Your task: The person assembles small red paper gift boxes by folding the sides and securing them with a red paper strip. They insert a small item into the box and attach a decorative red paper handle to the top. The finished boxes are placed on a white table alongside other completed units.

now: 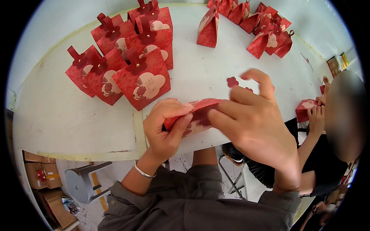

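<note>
A red paper gift box with pink cloud shapes lies tilted, opening toward me, just above the table's near edge. My left hand pinches its left end between thumb and fingers. At its right end, the thumb and nearest fingers of my right hand close on the rim, slightly smeared by motion; one outer finger is raised and bent. The right fingertips are partly hidden. Just beyond my right hand lies a small dark red flower-shaped paper piece; another is partly covered by that hand.
Several finished-looking red boxes with flower tops stand at the left of the white table. One box stands far in the middle, with more clustered at far right. A person on the right handles another red box. A grey stool stands lower left.
</note>
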Action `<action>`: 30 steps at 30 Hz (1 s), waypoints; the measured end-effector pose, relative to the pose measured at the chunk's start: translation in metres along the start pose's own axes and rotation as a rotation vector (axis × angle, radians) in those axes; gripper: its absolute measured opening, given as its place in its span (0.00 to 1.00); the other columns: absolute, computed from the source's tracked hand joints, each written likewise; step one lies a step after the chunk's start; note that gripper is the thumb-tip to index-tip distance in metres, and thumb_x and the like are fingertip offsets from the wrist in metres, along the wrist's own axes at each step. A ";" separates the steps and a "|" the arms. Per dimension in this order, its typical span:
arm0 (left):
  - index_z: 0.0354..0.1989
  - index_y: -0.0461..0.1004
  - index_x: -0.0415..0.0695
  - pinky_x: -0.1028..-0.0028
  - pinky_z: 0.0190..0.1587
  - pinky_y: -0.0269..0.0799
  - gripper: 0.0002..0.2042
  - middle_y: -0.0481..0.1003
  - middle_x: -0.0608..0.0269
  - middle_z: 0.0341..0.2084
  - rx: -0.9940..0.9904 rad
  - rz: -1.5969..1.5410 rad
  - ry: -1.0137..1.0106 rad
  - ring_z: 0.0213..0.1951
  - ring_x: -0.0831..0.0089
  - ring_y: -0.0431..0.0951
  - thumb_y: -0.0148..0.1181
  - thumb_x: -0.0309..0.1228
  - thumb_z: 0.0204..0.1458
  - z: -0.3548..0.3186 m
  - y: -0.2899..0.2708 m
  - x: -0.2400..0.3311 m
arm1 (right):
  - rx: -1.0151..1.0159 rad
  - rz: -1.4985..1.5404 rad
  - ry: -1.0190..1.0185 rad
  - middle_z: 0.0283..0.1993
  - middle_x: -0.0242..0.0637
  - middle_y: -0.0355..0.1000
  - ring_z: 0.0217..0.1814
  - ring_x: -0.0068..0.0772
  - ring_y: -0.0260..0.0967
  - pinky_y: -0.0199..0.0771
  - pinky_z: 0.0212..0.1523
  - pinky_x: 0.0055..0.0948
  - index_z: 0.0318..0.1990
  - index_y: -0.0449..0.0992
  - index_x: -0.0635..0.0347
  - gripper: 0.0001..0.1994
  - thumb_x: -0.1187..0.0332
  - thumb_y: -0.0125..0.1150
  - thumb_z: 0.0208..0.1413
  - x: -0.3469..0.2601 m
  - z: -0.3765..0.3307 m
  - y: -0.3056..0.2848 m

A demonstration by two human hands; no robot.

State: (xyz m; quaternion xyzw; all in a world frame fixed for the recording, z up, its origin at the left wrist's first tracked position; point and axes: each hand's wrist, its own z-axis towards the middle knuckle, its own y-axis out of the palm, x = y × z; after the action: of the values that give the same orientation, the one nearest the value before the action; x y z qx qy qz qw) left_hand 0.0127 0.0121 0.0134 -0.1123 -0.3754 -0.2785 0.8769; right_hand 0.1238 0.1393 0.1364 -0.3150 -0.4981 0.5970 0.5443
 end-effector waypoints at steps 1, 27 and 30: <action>0.31 0.72 0.38 0.67 0.43 0.68 0.07 0.76 0.56 0.30 0.007 -0.005 0.000 0.32 0.65 0.73 0.58 0.16 0.43 0.000 0.001 0.000 | 0.009 -0.086 -0.045 0.18 0.26 0.58 0.25 0.26 0.59 0.57 0.50 0.42 0.18 0.66 0.56 0.06 0.72 0.58 0.31 -0.003 0.006 0.003; 0.28 0.72 0.41 0.71 0.36 0.67 0.11 0.73 0.60 0.25 0.085 0.144 -0.007 0.32 0.65 0.71 0.66 0.19 0.35 -0.005 -0.001 0.003 | 0.925 0.077 -0.034 0.28 0.36 0.69 0.33 0.35 0.67 0.61 0.49 0.40 0.26 0.71 0.63 0.06 0.77 0.60 0.36 0.018 0.012 0.035; 0.28 0.70 0.40 0.69 0.41 0.65 0.08 0.73 0.60 0.27 0.036 0.170 0.011 0.35 0.66 0.69 0.61 0.18 0.39 0.001 0.007 0.005 | 0.859 0.102 0.539 0.30 0.38 0.70 0.31 0.34 0.65 0.66 0.37 0.28 0.32 0.72 0.67 0.05 0.79 0.58 0.45 0.087 -0.050 0.040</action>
State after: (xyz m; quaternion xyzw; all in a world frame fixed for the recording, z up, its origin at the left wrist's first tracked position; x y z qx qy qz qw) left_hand 0.0187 0.0166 0.0176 -0.1263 -0.3649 -0.1969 0.9012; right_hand 0.1379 0.2394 0.0976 -0.2295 -0.0334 0.6715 0.7038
